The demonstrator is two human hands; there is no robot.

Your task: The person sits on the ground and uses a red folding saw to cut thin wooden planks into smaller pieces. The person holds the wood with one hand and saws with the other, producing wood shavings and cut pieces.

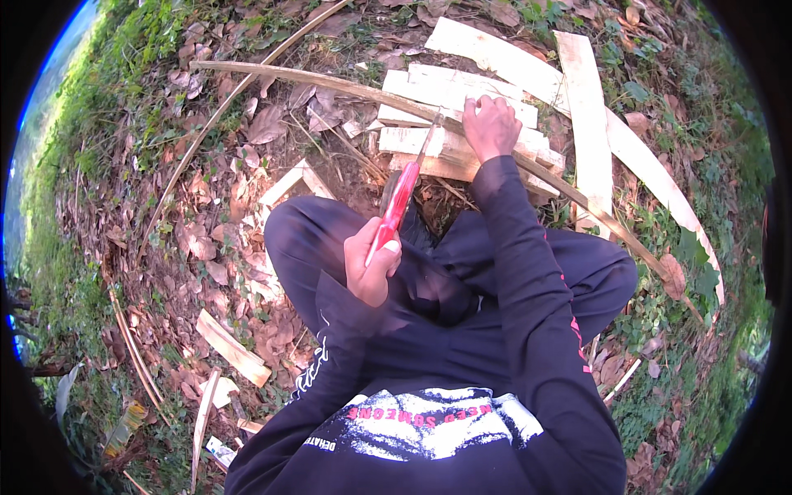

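Note:
My left hand (373, 260) is closed round the handle of a red-handled saw (399, 201). Its narrow blade slants up and away, and the tip meets a long thin wooden strip (330, 81); the teeth are too small to make out. Just right of the tip, my right hand (492, 125) is closed over that strip, fingers curled and partly hidden. The strip runs from the far left, across a stack of pale sawn boards (429, 142), and down past my right knee. The boards lie on the ground in front of my crossed legs.
Two long pale planks (587, 124) (495, 51) cross at the far right. Another thin stick (206, 128) curves along the left. Offcuts (233, 350) lie at the lower left, and a short angled piece (289, 183) by my left knee. Dry leaves and grass cover the ground.

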